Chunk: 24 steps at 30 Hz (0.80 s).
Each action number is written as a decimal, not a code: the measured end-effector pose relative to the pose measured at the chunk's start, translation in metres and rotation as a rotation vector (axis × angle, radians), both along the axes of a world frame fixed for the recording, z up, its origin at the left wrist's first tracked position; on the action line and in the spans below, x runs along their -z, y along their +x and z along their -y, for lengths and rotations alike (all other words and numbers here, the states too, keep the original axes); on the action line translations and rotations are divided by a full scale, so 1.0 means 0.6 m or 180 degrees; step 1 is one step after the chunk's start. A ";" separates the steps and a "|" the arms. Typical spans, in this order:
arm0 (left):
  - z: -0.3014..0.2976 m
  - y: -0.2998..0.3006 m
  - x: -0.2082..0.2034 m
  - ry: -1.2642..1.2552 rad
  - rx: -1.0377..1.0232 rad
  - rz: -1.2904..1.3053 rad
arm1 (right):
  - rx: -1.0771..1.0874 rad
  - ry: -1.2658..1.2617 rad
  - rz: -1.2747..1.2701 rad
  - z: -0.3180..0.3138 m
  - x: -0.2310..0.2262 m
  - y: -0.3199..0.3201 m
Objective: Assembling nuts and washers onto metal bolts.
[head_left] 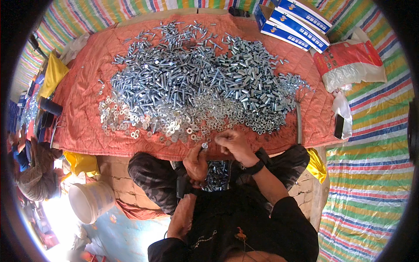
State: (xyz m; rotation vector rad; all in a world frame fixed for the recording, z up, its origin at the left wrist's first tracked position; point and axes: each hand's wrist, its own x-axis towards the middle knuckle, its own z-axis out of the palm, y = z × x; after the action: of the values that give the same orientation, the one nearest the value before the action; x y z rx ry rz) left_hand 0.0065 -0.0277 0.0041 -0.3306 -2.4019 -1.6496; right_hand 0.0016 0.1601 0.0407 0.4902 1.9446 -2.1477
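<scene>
My left hand (195,165) is closed at the table's front edge. It holds a metal bolt (204,145), whose shiny round end shows above the thumb. Just to its right, my right hand (238,147) hangs over the near edge of the washers with its fingertips pinched together. Whatever is in that pinch is too small to make out. Loose flat washers (176,126) and thin rings (214,111) lie right in front of both hands. Behind them spreads a big heap of silvery bolts (163,74) and metal sleeves (253,72), with hex nuts (262,124) at the near right.
A red quilted cloth (83,113) covers the table. Blue-and-white boxes (301,24), a red-and-clear plastic bag (353,61) and a phone (338,126) lie at the right. More metal pieces (217,174) sit between my legs. A white bucket (91,203) stands lower left; another person (37,170) sits beyond it.
</scene>
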 end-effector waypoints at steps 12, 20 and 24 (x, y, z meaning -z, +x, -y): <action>-0.057 0.009 0.022 0.0367 0.0257 0.0365 | 0.0285 0.3660 -0.1463 -0.163 0.040 0.017; -0.064 0.005 0.026 0.0161 0.0313 0.0321 | -0.0217 0.4116 -0.1368 -0.146 0.049 -0.016; -0.071 -0.001 0.008 0.0157 0.0335 0.0134 | -0.0123 0.3409 -0.1663 -0.139 0.032 -0.007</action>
State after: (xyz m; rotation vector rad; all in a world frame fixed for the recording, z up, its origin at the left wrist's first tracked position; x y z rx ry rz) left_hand 0.0058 0.0152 -0.0006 -0.4249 -2.4074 -1.7745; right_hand -0.0025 0.2436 0.0214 -0.0085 3.2679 -1.0739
